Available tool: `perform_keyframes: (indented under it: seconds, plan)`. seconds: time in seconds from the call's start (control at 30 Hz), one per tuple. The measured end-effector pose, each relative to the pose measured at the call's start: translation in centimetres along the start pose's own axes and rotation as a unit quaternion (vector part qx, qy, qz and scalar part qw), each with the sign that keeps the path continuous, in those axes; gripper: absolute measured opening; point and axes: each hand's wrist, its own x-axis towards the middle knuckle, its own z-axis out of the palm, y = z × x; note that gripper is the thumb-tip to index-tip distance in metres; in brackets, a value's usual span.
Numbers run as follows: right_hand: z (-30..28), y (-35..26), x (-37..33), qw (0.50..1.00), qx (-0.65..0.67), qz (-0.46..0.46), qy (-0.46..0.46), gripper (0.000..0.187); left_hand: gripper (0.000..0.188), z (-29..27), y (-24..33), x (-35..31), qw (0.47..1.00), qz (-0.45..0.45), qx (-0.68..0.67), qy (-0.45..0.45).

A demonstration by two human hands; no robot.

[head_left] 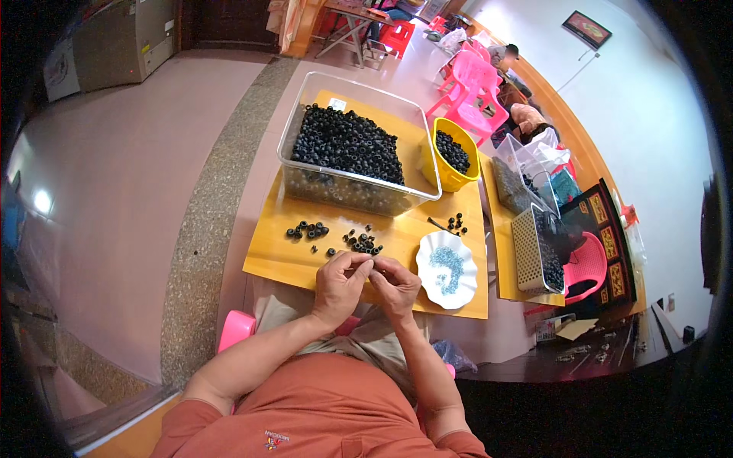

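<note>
My left hand (337,287) and my right hand (395,285) meet fingertip to fingertip over the front of the wooden table (286,256). Both are closed in a pinch; whatever sits between the fingers is too small and hidden to name. Just beyond them lies a loose group of small black ring-like parts (362,243). Farther left is another cluster of black parts (308,230). Beside my right hand stands a white scalloped dish (464,294) holding many tiny clear-bluish pieces (446,267).
A clear plastic bin (359,200) full of black parts stands at the table's back, with a yellow bucket (452,182) of them beside it. More black parts (456,223) lie near the dish. At right are a second table (507,271), a beige basket (531,252) and pink chairs (475,88).
</note>
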Motion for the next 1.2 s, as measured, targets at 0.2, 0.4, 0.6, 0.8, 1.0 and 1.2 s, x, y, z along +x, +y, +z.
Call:
perform_keyframes:
  seconds: [0.2,0.4,0.6,0.8,1.0,1.2]
  plan:
    - [-0.1,0.6,-0.2,0.997,-0.043,-0.067,0.012,0.017,0.013,0.1,0.1,-0.2,0.999,-0.037,-0.025,-0.004]
    - [0.3,-0.1,-0.4,0.999,-0.038,-0.012,0.033,0.008,0.015,0.0,-0.5,-0.2,0.993,-0.083,-0.079,-0.010]
    - [-1.7,0.2,1.4,0.988,-0.153,-0.010,0.032,0.013,0.019,-0.1,-0.6,0.8,0.972,-0.144,-0.184,0.029]
    - [-2.2,-0.2,2.9,0.968,-0.245,-0.040,-0.028,0.015,0.022,-0.4,-1.3,1.1,0.957,-0.164,-0.233,0.048]
    - [-2.5,0.5,3.4,0.940,-0.323,-0.088,-0.068,0.017,0.021,-0.2,-1.6,1.0,0.953,-0.171,-0.245,0.047]
    - [-2.8,1.3,3.3,0.929,-0.350,-0.088,-0.081,0.014,0.020,-0.1,-1.5,0.9,0.947,-0.184,-0.258,0.049]
